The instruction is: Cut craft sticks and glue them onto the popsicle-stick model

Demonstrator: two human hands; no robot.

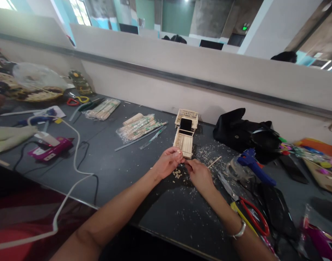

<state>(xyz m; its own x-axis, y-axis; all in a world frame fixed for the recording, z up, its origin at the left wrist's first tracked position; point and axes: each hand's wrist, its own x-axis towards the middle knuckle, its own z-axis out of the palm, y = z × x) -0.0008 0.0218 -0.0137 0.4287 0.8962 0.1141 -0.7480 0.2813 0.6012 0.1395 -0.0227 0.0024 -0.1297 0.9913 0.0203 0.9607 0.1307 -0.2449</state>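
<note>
My left hand [168,160] and my right hand [199,173] meet over the dark table [122,170], both with fingers pinched together on something small that I cannot make out. Just beyond the fingertips stands a small model [185,133] built of pale wooden sticks, with a dark rectangle in its upper part. A loose wooden stick [214,161] lies to the right of my right hand. Small wood offcuts [177,174] and chips are scattered under and around the hands.
Bags of sticks [137,127] lie behind left. A blue glue gun [253,165], red-handled scissors [254,216] and a black bag [240,132] sit on the right. A pink device [50,149] and white cable [73,163] are at the left. A partition wall runs behind.
</note>
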